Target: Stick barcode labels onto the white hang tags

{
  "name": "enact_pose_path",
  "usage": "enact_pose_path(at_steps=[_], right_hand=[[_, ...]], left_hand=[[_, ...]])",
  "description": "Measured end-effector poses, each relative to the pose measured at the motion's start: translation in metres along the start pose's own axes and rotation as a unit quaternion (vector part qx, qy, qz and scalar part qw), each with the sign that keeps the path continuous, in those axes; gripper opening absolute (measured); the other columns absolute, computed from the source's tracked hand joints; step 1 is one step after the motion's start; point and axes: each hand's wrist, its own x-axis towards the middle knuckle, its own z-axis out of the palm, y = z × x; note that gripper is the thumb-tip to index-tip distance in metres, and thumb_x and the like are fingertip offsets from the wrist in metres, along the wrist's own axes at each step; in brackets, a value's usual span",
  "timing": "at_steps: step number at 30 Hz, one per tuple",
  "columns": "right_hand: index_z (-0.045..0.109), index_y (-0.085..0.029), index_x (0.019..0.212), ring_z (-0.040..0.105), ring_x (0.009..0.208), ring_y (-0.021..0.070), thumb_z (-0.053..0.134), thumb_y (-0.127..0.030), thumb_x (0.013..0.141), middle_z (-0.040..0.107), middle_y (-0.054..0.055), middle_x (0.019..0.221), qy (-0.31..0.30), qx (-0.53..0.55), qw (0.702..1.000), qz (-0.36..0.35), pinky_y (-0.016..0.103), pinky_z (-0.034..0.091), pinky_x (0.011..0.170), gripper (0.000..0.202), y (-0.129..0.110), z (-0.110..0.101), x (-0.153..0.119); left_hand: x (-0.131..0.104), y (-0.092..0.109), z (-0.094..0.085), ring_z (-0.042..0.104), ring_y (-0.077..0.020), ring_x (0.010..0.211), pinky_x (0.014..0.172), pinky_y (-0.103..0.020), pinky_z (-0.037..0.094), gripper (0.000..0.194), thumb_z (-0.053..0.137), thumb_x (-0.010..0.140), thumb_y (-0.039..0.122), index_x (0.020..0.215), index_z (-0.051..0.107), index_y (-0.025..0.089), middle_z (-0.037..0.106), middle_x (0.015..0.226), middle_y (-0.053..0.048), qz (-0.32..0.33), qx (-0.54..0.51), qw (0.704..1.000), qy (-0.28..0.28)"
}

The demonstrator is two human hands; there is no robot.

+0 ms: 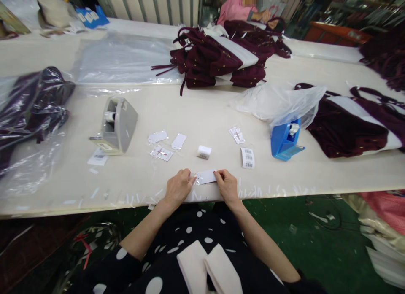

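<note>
Close to the table's front edge I hold a white hang tag [206, 176] between both hands. My left hand [179, 187] pinches its left end, where a bit of clear plastic shows. At the tag's right end, the thumb and fingers of my right hand [227, 185] are closed on it. Just beyond lies a small roll of white labels [203, 152]. Farther left are several loose tags, one with a cross-like print [161, 152]. To the right lie another printed tag [237, 135] and a strip of barcode labels [247, 158].
A grey tape dispenser [119, 125] stands left, a blue tape dispenser [286, 140] right. Dark maroon bags [218, 57] are piled at the back, with another maroon bag [348, 125] at right. A plastic-wrapped bag [34, 104] lies left. Across the table sits a person in pink [234, 9].
</note>
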Motion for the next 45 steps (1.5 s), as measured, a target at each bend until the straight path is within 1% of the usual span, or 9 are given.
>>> enact_pose_path(at_steps=[7,15,18,20,24,29,38,42,45], right_hand=[[0.061,-0.018,0.075,0.055,0.065,0.0169,0.044,-0.037,0.081,0.063,0.005,0.069,0.004,-0.068,0.997,-0.023,0.028,0.039,0.066,0.026,0.001,0.003,-0.002],[0.061,-0.019,0.075,0.056,0.067,0.0177,0.043,-0.036,0.081,0.064,0.006,0.07,0.009,-0.105,0.994,-0.038,0.029,0.039,0.067,0.025,0.003,0.005,-0.001],[0.06,-0.019,0.075,0.057,0.067,0.0178,0.043,-0.036,0.081,0.064,0.006,0.07,0.011,-0.113,0.993,-0.042,0.029,0.039,0.067,0.026,0.002,0.005,-0.001],[0.06,-0.019,0.074,0.057,0.066,0.018,0.043,-0.037,0.081,0.064,0.006,0.071,0.01,-0.119,0.992,-0.044,0.029,0.039,0.067,0.026,0.002,0.005,-0.001],[0.06,-0.018,0.075,0.057,0.066,0.018,0.042,-0.036,0.082,0.064,0.007,0.071,0.006,-0.131,0.99,-0.044,0.029,0.039,0.066,0.027,0.002,0.004,-0.001],[0.06,-0.018,0.074,0.057,0.065,0.0178,0.043,-0.035,0.081,0.065,0.006,0.07,-0.005,-0.148,0.988,-0.04,0.028,0.039,0.064,0.025,0.002,0.002,0.003],[0.059,-0.02,0.067,0.053,0.06,0.017,0.053,-0.03,0.074,0.06,0.004,0.063,-0.023,-0.19,0.98,-0.048,0.029,0.035,0.062,0.014,-0.006,-0.01,0.021],[0.062,-0.018,0.078,0.052,0.069,0.017,0.059,-0.038,0.068,0.061,0.004,0.077,0.024,-0.034,0.998,-0.036,0.031,0.037,0.072,0.022,-0.019,0.003,0.046],[0.062,-0.017,0.072,0.053,0.065,0.0162,0.06,-0.044,0.065,0.062,0.003,0.069,-0.001,0.059,0.998,-0.022,0.03,0.04,0.068,0.029,-0.028,0.018,0.061]], left_hand=[[0.019,-0.025,-0.02,0.055,-0.016,0.066,0.061,-0.024,0.038,0.02,0.06,0.068,0.027,0.087,0.056,0.021,0.059,0.071,0.0,0.07,-0.126,0.98,-0.138],[0.023,-0.055,-0.039,0.055,-0.0145,0.063,0.061,-0.024,0.042,0.023,0.059,0.065,0.028,0.086,0.061,0.02,0.06,0.07,0.001,0.067,-0.159,0.975,-0.14],[0.02,-0.053,-0.043,0.058,-0.0182,0.075,0.072,-0.03,0.046,0.021,0.048,0.076,0.029,0.088,0.062,0.019,0.065,0.081,-0.005,0.076,-0.103,0.991,-0.038],[0.015,-0.044,-0.036,0.057,-0.0217,0.093,0.084,-0.037,0.044,0.024,0.043,0.082,0.026,0.094,0.062,0.018,0.065,0.098,-0.01,0.163,-0.06,0.984,0.05],[0.002,-0.019,-0.001,0.046,-0.0242,0.117,0.094,-0.041,0.041,0.03,0.04,0.087,0.021,0.112,0.055,0.016,0.056,0.121,-0.013,0.368,-0.016,0.929,0.03],[-0.008,-0.016,0.028,0.041,-0.0258,0.122,0.097,-0.044,0.039,0.033,0.038,0.089,0.021,0.118,0.051,0.013,0.053,0.124,-0.015,0.368,-0.001,0.928,0.051],[-0.01,-0.02,0.028,0.041,-0.026,0.122,0.097,-0.043,0.041,0.034,0.038,0.089,0.02,0.119,0.048,0.01,0.053,0.122,-0.017,0.388,0.027,0.917,0.09],[-0.009,-0.021,0.031,0.044,-0.0269,0.118,0.093,-0.044,0.043,0.032,0.04,0.088,0.021,0.116,0.049,0.009,0.053,0.118,-0.019,0.399,0.027,0.91,0.112],[-0.007,-0.023,0.031,0.044,-0.0265,0.118,0.094,-0.044,0.043,0.033,0.04,0.087,0.021,0.118,0.048,0.01,0.055,0.113,-0.016,0.404,0.016,0.908,0.109]])
